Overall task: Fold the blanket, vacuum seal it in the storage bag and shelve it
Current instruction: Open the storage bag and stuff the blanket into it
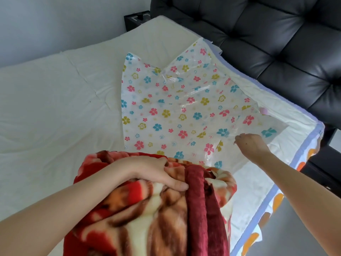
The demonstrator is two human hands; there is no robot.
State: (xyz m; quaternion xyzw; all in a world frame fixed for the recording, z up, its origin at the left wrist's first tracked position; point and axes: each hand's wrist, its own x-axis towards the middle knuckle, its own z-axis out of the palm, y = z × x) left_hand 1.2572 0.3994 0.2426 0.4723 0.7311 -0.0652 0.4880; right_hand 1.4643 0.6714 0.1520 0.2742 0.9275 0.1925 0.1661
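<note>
L hand [156, 171] grips blanket [147, 209], cut off below; R hand [251, 144] pinches bag [175, 108].

white mattress [55, 100], black tufted headboard [276, 43], nightstand [137, 20]

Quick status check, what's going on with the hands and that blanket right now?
Left hand gripping folded blanket. Right hand at storage bag near edge, grasp unclear. Bag flat on bed, unobstructed.

A bed [55, 100] with a creased cream sheet spreads ahead and to the left. A black tufted headboard [267, 43] stands far ahead on the right, a small black nightstand [137, 20] beside it. A pale grey wall [55, 21] rises far left; grey floor [295, 228] lies right.
</note>
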